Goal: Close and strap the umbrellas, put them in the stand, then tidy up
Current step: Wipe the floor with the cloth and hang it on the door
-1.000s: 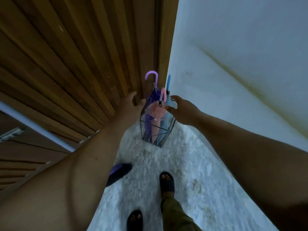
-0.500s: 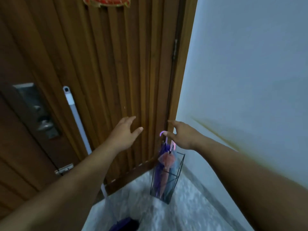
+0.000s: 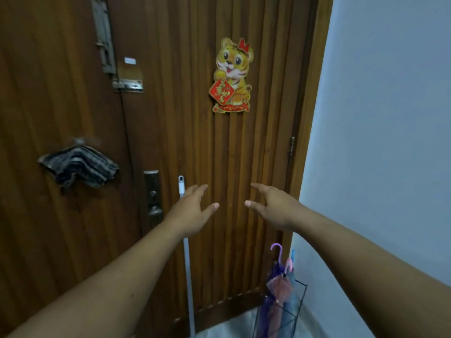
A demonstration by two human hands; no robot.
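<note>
Low at the right, three umbrellas (image 3: pixel 280 286) (purple, pink, blue) are seen upright in the wire stand (image 3: pixel 296 313). Above them, the left hand (image 3: pixel 192 213) and right hand (image 3: pixel 273 208) are held out, fingers spread, nothing gripped. Beyond, the wooden door (image 3: pixel 170 118) is faced.

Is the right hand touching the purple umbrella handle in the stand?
Apart. The head view shows the right hand open and raised in front of the door, with bare door panel between it and the purple umbrella handle well below.
</note>
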